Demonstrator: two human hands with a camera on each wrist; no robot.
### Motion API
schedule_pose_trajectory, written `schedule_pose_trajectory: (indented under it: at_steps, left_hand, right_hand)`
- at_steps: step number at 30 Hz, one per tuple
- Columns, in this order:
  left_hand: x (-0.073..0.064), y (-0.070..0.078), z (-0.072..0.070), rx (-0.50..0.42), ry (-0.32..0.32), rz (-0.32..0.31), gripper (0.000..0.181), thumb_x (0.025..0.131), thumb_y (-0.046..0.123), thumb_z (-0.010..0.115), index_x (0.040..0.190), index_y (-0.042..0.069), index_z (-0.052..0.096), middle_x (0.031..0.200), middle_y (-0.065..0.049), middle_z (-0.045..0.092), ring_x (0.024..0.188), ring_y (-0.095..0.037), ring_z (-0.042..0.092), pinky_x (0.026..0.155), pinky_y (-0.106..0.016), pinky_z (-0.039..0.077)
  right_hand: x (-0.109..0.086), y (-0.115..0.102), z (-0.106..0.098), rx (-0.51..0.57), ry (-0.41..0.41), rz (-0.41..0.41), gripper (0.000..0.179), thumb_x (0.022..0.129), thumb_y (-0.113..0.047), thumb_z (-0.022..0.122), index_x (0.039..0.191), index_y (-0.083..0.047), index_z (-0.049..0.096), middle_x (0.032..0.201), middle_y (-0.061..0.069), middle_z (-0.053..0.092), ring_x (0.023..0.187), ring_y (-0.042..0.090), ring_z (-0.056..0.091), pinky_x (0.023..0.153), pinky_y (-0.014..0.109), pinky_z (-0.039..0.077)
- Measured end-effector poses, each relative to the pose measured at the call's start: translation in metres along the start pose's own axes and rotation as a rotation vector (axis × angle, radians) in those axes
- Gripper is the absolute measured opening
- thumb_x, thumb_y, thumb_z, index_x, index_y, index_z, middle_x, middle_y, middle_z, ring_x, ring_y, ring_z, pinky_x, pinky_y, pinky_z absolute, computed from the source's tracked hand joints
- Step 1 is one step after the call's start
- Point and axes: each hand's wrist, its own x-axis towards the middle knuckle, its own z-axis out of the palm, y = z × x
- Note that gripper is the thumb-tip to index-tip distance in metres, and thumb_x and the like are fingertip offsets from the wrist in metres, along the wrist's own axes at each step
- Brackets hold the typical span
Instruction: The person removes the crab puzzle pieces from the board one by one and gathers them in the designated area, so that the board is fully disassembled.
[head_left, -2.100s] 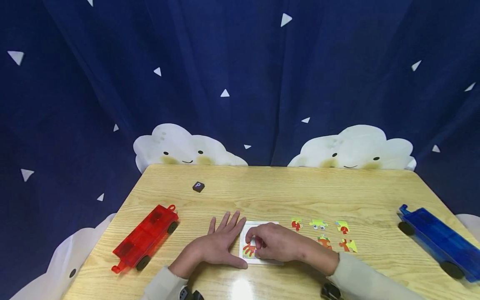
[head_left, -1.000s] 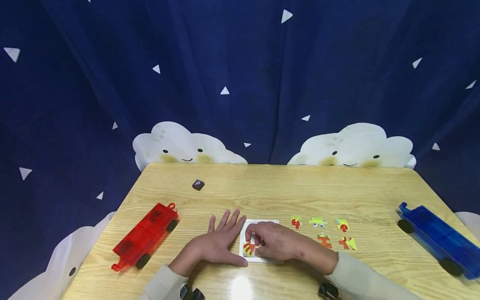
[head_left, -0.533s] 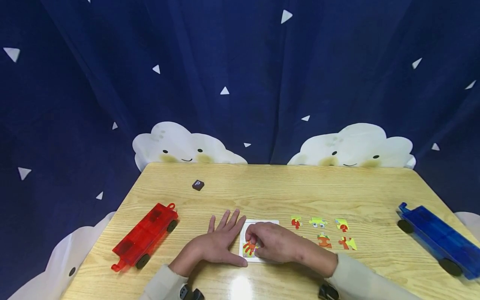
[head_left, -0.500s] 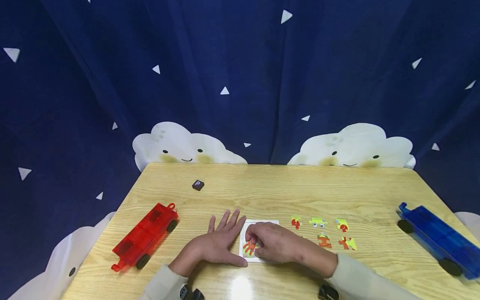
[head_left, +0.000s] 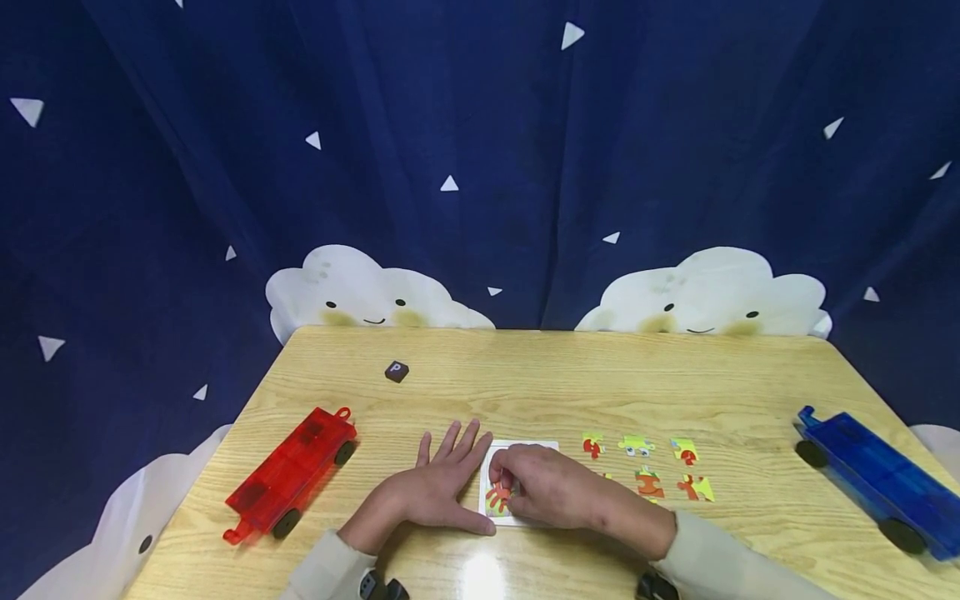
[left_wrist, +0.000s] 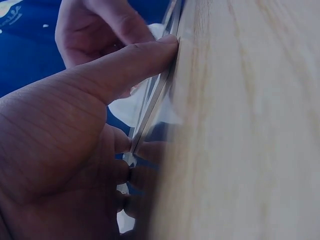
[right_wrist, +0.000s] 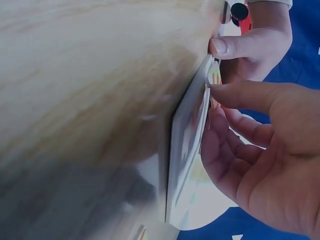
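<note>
A white puzzle tray (head_left: 528, 443) lies on the table before me, its right part hidden under my right hand. In its lower left corner sits a jigsaw piece (head_left: 496, 501) with a red claw-like print. My left hand (head_left: 437, 493) rests with spread fingers along the tray's left side; its thumb (left_wrist: 150, 52) touches the tray edge in the left wrist view. Over the tray, my right hand (head_left: 553, 487) pinches the jigsaw piece between thumb and curled index finger. In the right wrist view the thumb (right_wrist: 240, 95) lies at the piece, just above the tray rim (right_wrist: 182, 107).
Several loose jigsaw pieces (head_left: 649, 483) lie right of the tray, one partly covered by the right forearm. A red toy wagon (head_left: 292, 471) stands at the left, a blue one (head_left: 877, 475) at the far right. A small black block (head_left: 397, 371) marked P lies farther back.
The right index finger has come down closer to the red-printed piece, which has shifted slightly in the tray corner. The left hand has stayed in place.
</note>
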Motion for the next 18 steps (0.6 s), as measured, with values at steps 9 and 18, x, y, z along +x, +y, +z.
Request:
schedule_pose_trajectory:
  at_steps: [9,18]
  left_hand:
    - [0.001,0.001,0.0,0.013,-0.007,-0.015,0.117,0.084,0.067,0.073,0.166,0.009,0.014,0.171,-0.015,0.0,0.155,-0.037,-0.009,0.115,-0.067,-0.006]
    - [0.001,0.0,-0.001,0.005,-0.015,-0.013,0.116,0.084,0.066,0.073,0.166,0.01,0.013,0.171,-0.015,-0.002,0.155,-0.037,-0.01,0.115,-0.067,-0.007]
  right_hand:
    - [0.004,-0.003,-0.004,0.032,0.042,-0.062,0.016,0.095,-0.005,0.067,0.089,-0.018,0.061,0.074,-0.019,0.052,0.07,-0.002,0.051,0.069,0.024,0.047]
    - [0.0,0.0,-0.014,0.181,0.008,0.03,0.014,0.099,-0.005,0.064,0.09,-0.016,0.063,0.07,-0.014,0.058,0.062,-0.001,0.053,0.06,0.023,0.048]
